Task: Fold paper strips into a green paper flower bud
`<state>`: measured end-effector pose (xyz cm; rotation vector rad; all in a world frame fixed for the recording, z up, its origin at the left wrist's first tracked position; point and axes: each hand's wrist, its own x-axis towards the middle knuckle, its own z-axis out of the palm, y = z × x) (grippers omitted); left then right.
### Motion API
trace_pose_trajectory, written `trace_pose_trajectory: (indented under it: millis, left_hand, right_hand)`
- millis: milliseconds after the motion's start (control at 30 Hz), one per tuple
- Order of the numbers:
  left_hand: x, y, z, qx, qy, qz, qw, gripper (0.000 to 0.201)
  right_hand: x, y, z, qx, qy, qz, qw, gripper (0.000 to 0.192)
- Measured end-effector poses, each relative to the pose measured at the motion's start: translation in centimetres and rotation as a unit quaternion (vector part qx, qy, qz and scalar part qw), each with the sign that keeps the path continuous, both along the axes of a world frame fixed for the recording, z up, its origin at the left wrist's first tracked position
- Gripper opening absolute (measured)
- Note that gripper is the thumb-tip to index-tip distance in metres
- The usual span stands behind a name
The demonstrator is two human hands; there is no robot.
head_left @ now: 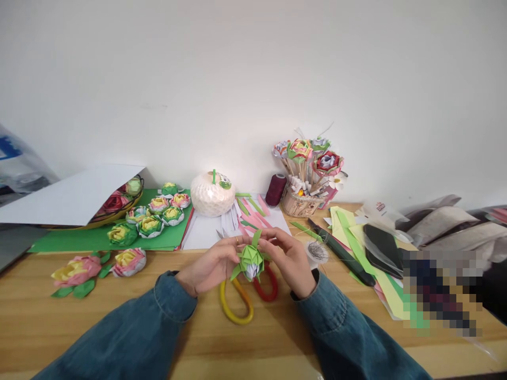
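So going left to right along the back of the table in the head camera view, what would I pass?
White card sheet → finished paper flowers → white netted ball → maroon thread spool → basket of flowers on sticks.

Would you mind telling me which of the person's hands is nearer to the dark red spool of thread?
The right hand. It holds the green paper flower below the thread spool, slightly to its right; the left hand, also on the flower, lies farther to the left.
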<state>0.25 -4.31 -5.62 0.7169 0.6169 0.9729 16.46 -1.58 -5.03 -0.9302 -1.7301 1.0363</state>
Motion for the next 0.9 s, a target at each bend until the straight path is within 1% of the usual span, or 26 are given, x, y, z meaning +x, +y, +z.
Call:
trace_pose_trajectory:
  millis: [67, 100, 200, 267, 333, 400, 467, 567, 633, 733, 900]
  left_hand:
    - [0.1, -0.1, -0.2, 0.0, 0.001, -0.008, 1.0, 0.039]
    - [0.1, -0.1, -0.2, 0.004, 0.01, -0.001, 1.0, 0.038]
    - [0.2, -0.1, -0.2, 0.026, 0.089, 0.051, 0.994, 0.036]
    - [0.3, 0.0, 0.0, 0.063, 0.153, 0.066, 0.984, 0.039]
    - [0.5, 0.1, 0.1, 0.116, 0.201, 0.06, 0.971, 0.04]
    - [0.7, 0.2, 0.3, 0.162, 0.231, 0.053, 0.958, 0.036]
    - [0.9, 0.1, 0.4, 0.187, 0.247, 0.055, 0.949, 0.033]
    - [1.1, -0.1, 0.4, 0.2, 0.261, 0.076, 0.941, 0.032]
    - [1.1, -0.2, 0.3, 0.199, 0.274, 0.103, 0.935, 0.03]
    - [1.2, -0.2, 0.1, 0.19, 0.284, 0.14, 0.93, 0.027]
    - [1.2, -0.1, -0.1, 0.188, 0.287, 0.174, 0.923, 0.016]
  right_hand:
    - [0.0, 0.0, -0.1, 0.001, -0.004, -0.014, 1.0, 0.014]
    - [0.0, 0.0, -0.1, 0.007, -0.005, -0.02, 1.0, 0.013]
    - [0.0, 0.0, -0.2, 0.044, -0.014, -0.034, 0.998, 0.009]
    - [0.0, -0.1, -0.4, 0.076, -0.029, -0.044, 0.996, 0.008]
    - [0.0, -0.1, -0.6, 0.111, -0.053, -0.059, 0.991, 0.009]
    - [-0.1, -0.2, -0.8, 0.157, -0.079, -0.075, 0.982, 0.01]
    - [-0.1, -0.3, -1.0, 0.213, -0.101, -0.084, 0.968, 0.011]
    - [0.0, -0.5, -1.0, 0.29, -0.12, -0.092, 0.945, 0.013]
    - [0.1, -0.5, -1.0, 0.321, -0.124, -0.102, 0.933, 0.015]
    - [0.1, -0.6, -1.0, 0.329, -0.127, -0.109, 0.93, 0.015]
    - [0.0, -0.7, -1.1, 0.305, -0.137, -0.099, 0.937, 0.014]
